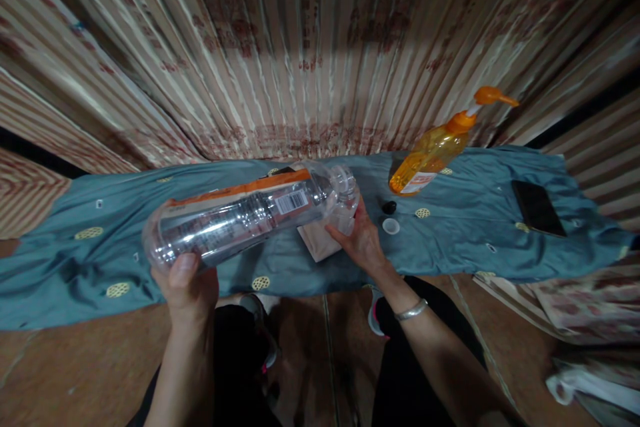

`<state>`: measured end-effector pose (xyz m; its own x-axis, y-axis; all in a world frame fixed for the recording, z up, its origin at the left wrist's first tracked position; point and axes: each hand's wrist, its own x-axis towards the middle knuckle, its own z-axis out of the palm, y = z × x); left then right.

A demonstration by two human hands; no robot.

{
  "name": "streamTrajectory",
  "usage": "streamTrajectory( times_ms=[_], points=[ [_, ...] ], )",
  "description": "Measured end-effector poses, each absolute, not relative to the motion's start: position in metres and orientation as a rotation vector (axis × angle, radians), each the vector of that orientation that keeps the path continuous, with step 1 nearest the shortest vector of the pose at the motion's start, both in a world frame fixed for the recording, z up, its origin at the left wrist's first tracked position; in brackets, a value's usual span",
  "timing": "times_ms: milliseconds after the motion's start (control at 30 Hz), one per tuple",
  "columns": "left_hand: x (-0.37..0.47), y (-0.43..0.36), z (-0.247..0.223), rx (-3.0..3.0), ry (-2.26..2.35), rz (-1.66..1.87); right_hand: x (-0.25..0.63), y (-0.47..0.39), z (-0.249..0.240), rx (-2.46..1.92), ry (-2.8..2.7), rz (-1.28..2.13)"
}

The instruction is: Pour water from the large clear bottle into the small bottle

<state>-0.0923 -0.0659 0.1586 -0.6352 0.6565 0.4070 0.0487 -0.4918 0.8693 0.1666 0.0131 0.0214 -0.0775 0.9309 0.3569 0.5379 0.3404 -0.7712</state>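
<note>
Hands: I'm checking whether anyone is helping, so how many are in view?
2: the left hand grips the large clear bottle near its base; the right hand holds a small clear container by its other end. No others show.

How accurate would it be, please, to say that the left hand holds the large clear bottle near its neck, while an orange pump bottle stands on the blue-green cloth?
Not quite: the left hand holds the large clear bottle near its rounded base, not its neck, as the head view shows. The orange pump bottle does stand on the blue-green cloth.
</note>
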Motion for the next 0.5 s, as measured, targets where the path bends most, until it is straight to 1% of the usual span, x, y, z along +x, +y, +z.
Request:
streamTrajectory(
  times_ms=[333,500],
  points=[
    [-0.097,-0.069,0.147,0.972,1.307,2.228,0.166,0.014,0.021,-1.312,-1.738,0.566],
    [-0.097,-0.067,0.15,1.002,1.333,2.222,0.166,0.015,0.02,-1.328,-1.743,0.554]
  ],
)
